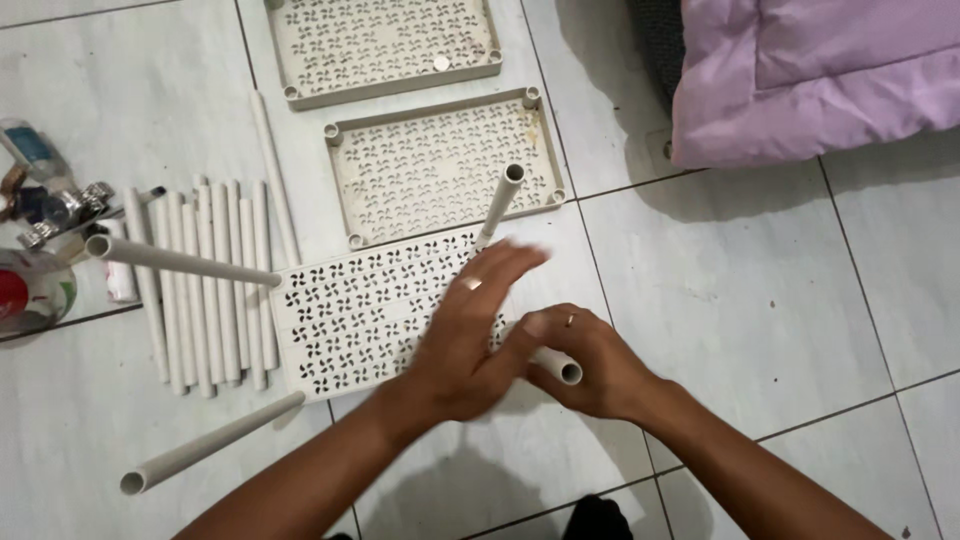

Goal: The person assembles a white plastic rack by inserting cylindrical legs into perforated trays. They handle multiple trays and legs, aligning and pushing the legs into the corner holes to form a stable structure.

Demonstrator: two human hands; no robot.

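Note:
A white perforated plastic shelf panel [350, 315] lies on the tiled floor with white tubes standing out of its corners: one at the far left [180, 260], one at the near left [210, 445], one at the far right [500, 205]. My right hand [590, 365] grips a fourth white tube [560, 365] at the panel's near right corner. My left hand [470, 340], blurred, lies flat with fingers spread over the panel, touching my right hand.
Two more perforated panels [445, 165] [380, 45] lie further away. A row of several loose white tubes [205, 285] lies left of the panel. Small bottles and a round container [30, 290] sit at the far left. A purple quilt [810, 75] fills the top right.

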